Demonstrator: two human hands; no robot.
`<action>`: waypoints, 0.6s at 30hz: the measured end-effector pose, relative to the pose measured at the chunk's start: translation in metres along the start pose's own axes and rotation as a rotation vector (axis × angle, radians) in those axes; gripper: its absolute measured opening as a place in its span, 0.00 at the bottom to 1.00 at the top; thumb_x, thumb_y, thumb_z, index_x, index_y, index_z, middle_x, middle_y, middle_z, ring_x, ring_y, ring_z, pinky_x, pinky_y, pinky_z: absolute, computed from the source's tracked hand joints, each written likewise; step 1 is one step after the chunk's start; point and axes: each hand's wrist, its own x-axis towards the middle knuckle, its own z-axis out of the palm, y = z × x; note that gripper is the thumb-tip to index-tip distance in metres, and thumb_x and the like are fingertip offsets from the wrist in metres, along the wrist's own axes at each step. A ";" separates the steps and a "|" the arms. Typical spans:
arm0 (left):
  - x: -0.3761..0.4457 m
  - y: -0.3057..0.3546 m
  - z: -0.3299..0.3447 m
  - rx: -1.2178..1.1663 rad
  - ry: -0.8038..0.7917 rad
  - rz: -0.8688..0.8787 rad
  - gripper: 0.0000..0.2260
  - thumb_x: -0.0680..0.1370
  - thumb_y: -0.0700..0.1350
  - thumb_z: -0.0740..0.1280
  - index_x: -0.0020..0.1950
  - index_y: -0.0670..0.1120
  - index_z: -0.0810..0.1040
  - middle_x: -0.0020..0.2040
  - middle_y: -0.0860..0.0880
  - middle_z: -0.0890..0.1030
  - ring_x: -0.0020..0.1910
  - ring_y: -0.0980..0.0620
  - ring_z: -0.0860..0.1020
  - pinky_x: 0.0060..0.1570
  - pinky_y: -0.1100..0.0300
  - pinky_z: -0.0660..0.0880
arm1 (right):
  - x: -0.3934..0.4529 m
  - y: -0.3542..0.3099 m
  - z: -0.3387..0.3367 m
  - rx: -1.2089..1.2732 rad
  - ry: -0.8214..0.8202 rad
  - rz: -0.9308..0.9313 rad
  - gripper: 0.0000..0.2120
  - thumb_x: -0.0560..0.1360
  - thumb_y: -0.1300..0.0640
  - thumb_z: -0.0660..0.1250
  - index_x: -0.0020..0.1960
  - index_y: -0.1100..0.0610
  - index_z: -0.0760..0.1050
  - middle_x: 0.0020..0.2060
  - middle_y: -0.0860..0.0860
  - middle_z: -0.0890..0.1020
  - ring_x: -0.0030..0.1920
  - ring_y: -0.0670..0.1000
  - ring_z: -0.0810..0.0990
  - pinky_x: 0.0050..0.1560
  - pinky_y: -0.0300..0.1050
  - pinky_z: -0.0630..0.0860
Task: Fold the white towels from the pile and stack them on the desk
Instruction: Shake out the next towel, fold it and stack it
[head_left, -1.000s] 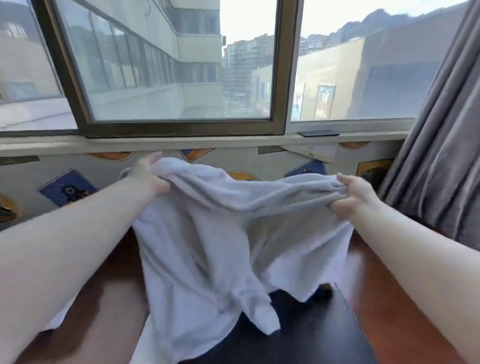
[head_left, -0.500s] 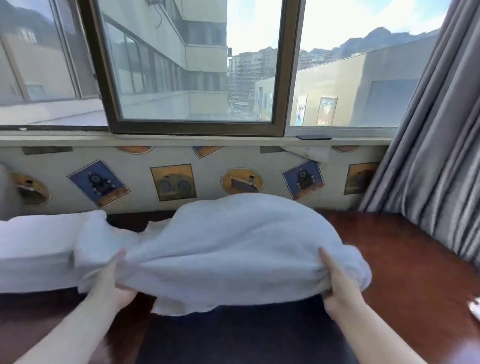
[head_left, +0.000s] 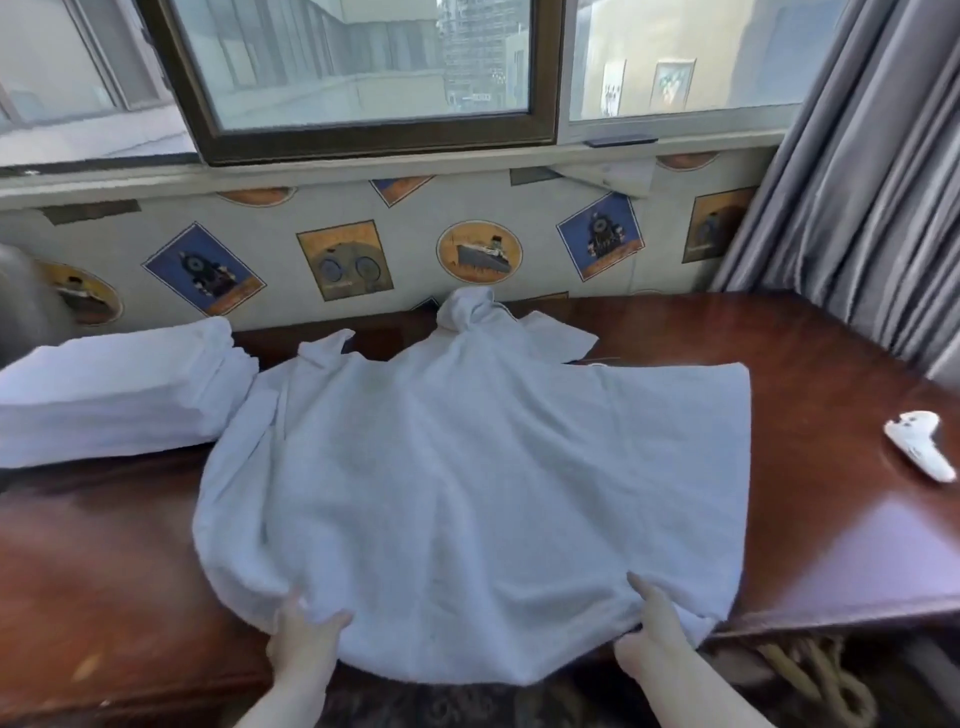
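A white towel (head_left: 467, 478) lies spread over the middle of the dark wooden desk (head_left: 810, 525), its near edge hanging past the desk's front. My left hand (head_left: 304, 642) pinches the near left part of that edge. My right hand (head_left: 652, 636) grips the near right part. A stack of folded white towels (head_left: 114, 395) sits on the desk at the left. Behind the spread towel, a rumpled white towel (head_left: 470, 312) pokes up against the wall.
A white handheld controller (head_left: 919, 449) lies on the desk at the right. A grey curtain (head_left: 852, 171) hangs at the right over the desk's far corner. The papered wall and window sill run along the back. A rope coil (head_left: 810, 675) lies below the desk's front edge.
The towel went from held up in the air to billowing down to lying flat on the desk. Both hands came down and toward me with its near edge.
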 end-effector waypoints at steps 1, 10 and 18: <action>-0.009 0.005 0.008 0.107 -0.070 0.093 0.33 0.72 0.33 0.73 0.74 0.41 0.65 0.74 0.40 0.65 0.73 0.40 0.64 0.72 0.46 0.61 | 0.002 -0.005 -0.001 0.139 0.068 -0.056 0.19 0.75 0.62 0.70 0.62 0.53 0.68 0.43 0.54 0.76 0.44 0.56 0.77 0.47 0.48 0.76; -0.060 0.064 0.115 0.293 -0.732 0.612 0.23 0.81 0.44 0.65 0.73 0.57 0.64 0.77 0.60 0.55 0.78 0.57 0.50 0.75 0.54 0.55 | -0.017 -0.045 0.028 -0.839 -0.200 -0.979 0.12 0.80 0.59 0.62 0.64 0.57 0.70 0.47 0.54 0.79 0.45 0.43 0.77 0.46 0.52 0.75; -0.050 0.072 0.202 0.445 -0.933 0.685 0.22 0.82 0.39 0.59 0.76 0.51 0.63 0.78 0.53 0.59 0.77 0.55 0.55 0.74 0.60 0.53 | 0.008 -0.048 -0.009 -0.353 -0.449 -0.162 0.44 0.74 0.64 0.71 0.80 0.43 0.49 0.76 0.51 0.62 0.72 0.53 0.69 0.67 0.51 0.71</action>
